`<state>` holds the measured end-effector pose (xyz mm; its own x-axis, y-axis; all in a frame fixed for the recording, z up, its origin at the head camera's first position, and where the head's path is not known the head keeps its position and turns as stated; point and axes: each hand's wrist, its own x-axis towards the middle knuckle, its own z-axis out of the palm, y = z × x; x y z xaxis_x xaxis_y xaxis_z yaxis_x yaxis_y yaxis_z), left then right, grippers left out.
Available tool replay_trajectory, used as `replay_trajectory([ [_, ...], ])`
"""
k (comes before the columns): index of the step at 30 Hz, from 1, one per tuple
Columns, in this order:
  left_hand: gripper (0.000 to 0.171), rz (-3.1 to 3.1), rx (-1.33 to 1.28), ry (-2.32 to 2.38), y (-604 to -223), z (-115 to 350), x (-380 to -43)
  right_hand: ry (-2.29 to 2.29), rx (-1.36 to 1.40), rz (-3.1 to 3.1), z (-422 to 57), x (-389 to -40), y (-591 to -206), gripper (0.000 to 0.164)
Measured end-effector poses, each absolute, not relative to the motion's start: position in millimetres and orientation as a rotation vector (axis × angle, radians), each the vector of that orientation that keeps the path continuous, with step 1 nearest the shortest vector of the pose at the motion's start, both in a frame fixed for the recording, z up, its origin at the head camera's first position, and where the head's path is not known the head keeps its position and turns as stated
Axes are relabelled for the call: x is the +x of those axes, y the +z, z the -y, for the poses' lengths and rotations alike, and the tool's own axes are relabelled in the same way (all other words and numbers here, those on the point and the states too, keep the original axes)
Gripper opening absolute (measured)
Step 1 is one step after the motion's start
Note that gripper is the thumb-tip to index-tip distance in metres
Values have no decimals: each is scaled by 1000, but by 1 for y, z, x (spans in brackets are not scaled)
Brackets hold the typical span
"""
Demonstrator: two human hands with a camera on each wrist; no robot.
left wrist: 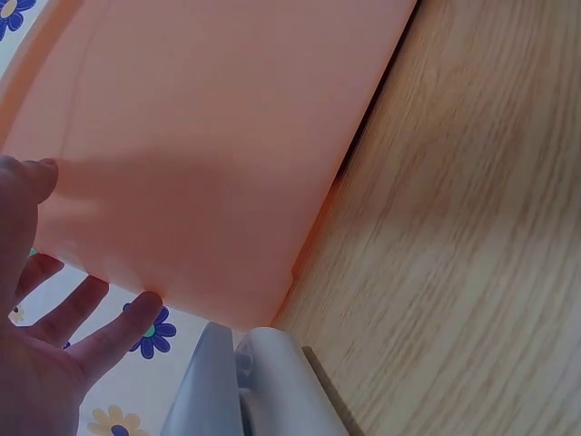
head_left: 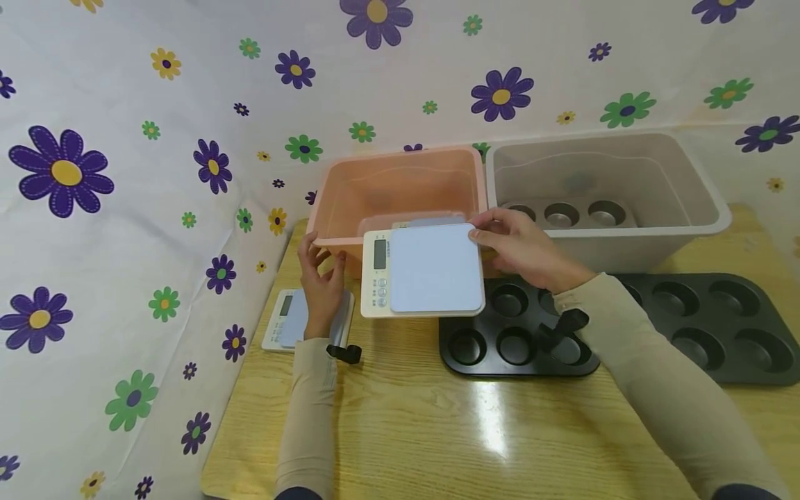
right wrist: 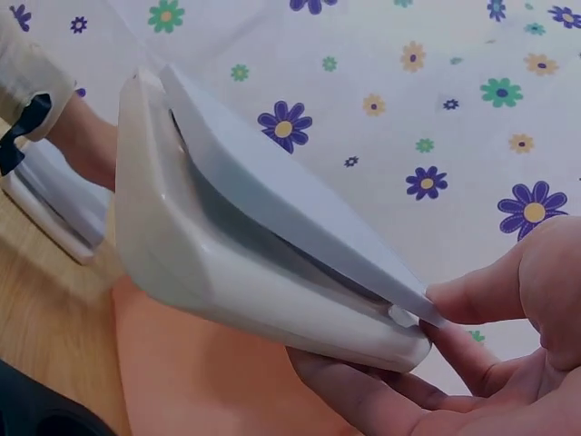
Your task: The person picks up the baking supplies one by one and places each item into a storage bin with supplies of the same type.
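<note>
My right hand (head_left: pixel 521 246) grips a white kitchen scale (head_left: pixel 431 271) by its right edge, thumb on the pale plate and fingers underneath in the right wrist view. The scale is held up in front of the pink bin (head_left: pixel 400 167), its display (head_left: pixel 380 254) on the left. Inside that bin, part of another scale (head_left: pixel 437 221) shows behind the held one. My left hand (head_left: pixel 321 281) touches the bin's front left corner, its fingers spread along the wall in the left wrist view. Below the left hand a further kitchen scale (head_left: pixel 284 326) lies on the table, partly covered by the wrist.
A grey bin (head_left: pixel 625 243) stands right of the pink one, with a muffin tin (head_left: pixel 584 212) inside. Dark muffin tins (head_left: pixel 487 364) lie on the wooden table (head_left: pixel 406 430) in front, partly behind the right forearm. A flower-patterned sheet (head_left: pixel 187 139) hangs behind and at the left.
</note>
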<state>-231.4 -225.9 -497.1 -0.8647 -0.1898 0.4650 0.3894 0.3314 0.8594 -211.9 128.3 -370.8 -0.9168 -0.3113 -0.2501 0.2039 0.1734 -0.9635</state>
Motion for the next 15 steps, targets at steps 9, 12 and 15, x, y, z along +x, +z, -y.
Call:
replay_trajectory([
  [9,62,2122,-164,-1528,-496,227,-231,-1788,-78,-2061,-120,-243,-347,41],
  [12,63,2124,-161,-1548,-497,227,-231,-1786,-69,-2051,-119,-256,-343,43],
  [15,64,2129,-151,-1563,-504,229,-235,-1802,-58,-2027,-119,-270,-338,44],
])
